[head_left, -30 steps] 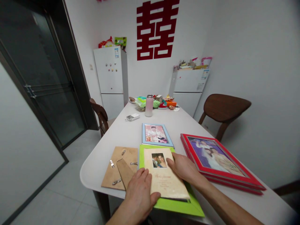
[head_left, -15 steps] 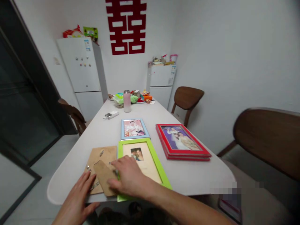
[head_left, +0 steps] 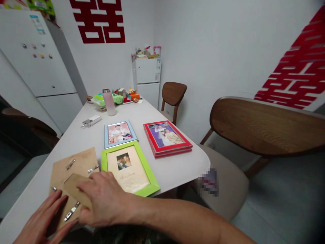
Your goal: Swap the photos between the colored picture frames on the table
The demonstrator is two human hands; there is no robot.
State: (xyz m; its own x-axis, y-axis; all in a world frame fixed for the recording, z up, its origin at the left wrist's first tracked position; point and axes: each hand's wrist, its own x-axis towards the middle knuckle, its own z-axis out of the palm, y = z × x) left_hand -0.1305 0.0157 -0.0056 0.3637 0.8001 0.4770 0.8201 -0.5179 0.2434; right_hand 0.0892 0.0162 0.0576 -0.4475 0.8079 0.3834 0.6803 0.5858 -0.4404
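Observation:
A brown picture-frame backing board (head_left: 81, 157) lies at the near left of the table, its silver metal clips facing up. Its stand flap (head_left: 73, 184) sits over the middle of the board. My right hand (head_left: 106, 200) has its thumb and fingers bent around the flap's right side, hiding part of it. Along the board's left edge, near a clip, my left hand (head_left: 42, 220) rests with fingers stretched out. Just right of the board is a lime green picture frame (head_left: 146, 166) with a cream sheet and small photo (head_left: 124, 161) inside.
Beyond the green frame lies a light blue photo frame (head_left: 133, 130). Stacked red photo frames (head_left: 154, 144) are to its right. Farther back are a small silver device (head_left: 91, 121), a pink bottle (head_left: 109, 103) and assorted packets (head_left: 118, 98). A wooden chair (head_left: 264, 127) stands at the right.
My view has turned to the right and closer to the table. My right hand has shifted left off the green frame, and the backing board shows apart from the frame's upper left corner.

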